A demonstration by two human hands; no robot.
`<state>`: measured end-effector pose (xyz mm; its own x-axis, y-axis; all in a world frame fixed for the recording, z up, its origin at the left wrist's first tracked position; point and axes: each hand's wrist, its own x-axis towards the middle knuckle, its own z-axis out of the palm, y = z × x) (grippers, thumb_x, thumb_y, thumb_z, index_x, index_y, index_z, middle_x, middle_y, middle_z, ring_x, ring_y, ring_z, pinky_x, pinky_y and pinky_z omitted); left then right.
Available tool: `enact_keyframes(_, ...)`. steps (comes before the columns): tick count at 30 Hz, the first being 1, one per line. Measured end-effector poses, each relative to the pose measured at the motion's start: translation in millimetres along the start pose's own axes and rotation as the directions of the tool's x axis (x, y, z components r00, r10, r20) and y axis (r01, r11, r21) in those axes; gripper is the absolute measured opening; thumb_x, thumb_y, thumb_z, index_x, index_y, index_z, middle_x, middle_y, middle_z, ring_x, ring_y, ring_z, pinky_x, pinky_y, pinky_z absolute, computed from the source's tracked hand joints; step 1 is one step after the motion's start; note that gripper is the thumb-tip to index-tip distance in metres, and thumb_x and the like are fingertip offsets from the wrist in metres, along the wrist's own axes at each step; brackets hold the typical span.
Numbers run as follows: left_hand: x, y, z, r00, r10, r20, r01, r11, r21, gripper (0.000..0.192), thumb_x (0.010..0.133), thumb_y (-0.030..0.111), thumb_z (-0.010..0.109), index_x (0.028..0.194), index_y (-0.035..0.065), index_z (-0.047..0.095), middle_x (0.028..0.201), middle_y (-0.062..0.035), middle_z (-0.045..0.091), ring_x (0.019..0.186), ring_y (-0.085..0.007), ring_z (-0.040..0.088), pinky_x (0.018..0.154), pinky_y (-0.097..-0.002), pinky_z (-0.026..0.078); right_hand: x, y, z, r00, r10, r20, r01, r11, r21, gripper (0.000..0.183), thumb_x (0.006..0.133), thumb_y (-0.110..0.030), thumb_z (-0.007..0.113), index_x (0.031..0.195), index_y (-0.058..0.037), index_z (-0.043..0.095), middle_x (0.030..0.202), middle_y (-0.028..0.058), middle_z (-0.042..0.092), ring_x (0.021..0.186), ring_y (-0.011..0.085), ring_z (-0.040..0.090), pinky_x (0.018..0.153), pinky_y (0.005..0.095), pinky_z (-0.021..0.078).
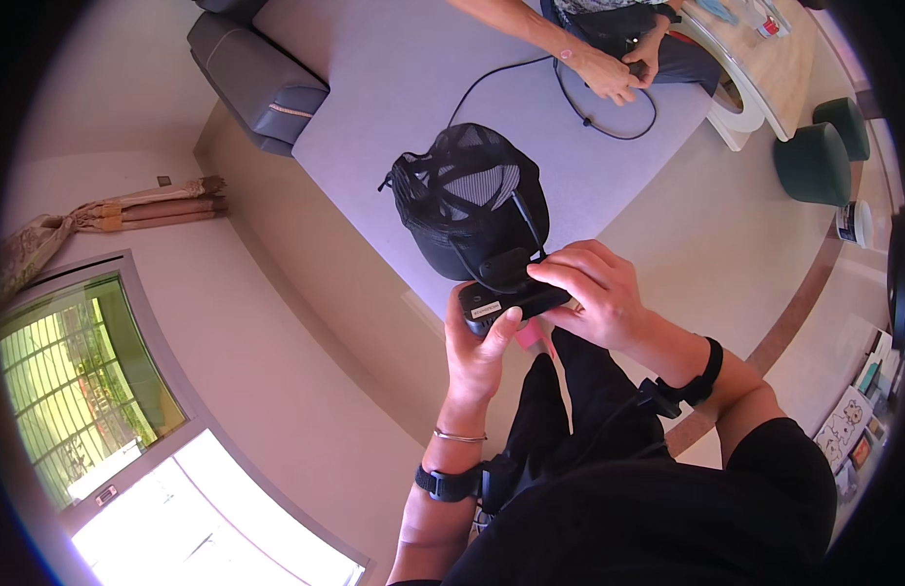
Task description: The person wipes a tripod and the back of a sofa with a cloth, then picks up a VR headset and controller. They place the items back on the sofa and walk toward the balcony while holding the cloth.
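Note:
A black box-like electronic device with a white label bearing writing is held in front of me. My left hand grips its left end, thumb along the near edge. Around the right end and top edge curl the fingers of my right hand. Just beyond, a black cap with mesh panels and a drawstring hangs against the device. Its striped lining shows through the mesh. A short black cable runs over the cap to the device near my right fingertips. The device's underside is hidden.
Ahead lies a pale sofa seat with a grey armrest cushion. Another person's hands hold a small dark item near a looped black cable. To the right stand a light table, green stools and a white tub.

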<state>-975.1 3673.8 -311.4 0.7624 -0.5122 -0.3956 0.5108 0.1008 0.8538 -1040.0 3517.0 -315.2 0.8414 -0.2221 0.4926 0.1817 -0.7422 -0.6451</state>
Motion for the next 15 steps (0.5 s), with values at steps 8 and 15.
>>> enact_keyframes(8,2,11,5,1.0,0.03,-0.007,-0.03,0.999,-0.022,0.045,0.076,0.014,0.068,0.108,-0.0026,0.041,0.092,-0.0081,0.055,0.082,-0.0137,0.055,0.07,-0.0282,0.049,5,-1,-3,0.996,0.039,-0.081,-0.029,0.993,0.114,0.057,0.047,-0.005,0.076,0.103,-0.0061,0.061,0.09,0.0046,0.061,0.081,0.0231,0.058,0.067,0.0313,0.0501)
enact_keyframes(15,4,7,-3,0.997,0.066,0.027,-0.066,0.998,0.021,0.049,0.074,0.016,0.07,0.109,-0.0024,0.042,0.094,-0.0077,0.055,0.085,-0.0131,0.053,0.077,-0.0273,0.045,10,-1,-7,0.999,0.006,-0.036,-0.001,0.99,0.139,0.054,0.049,-0.006,0.077,0.1,-0.0049,0.06,0.089,0.0054,0.062,0.08,0.0233,0.059,0.066,0.031,0.0502)
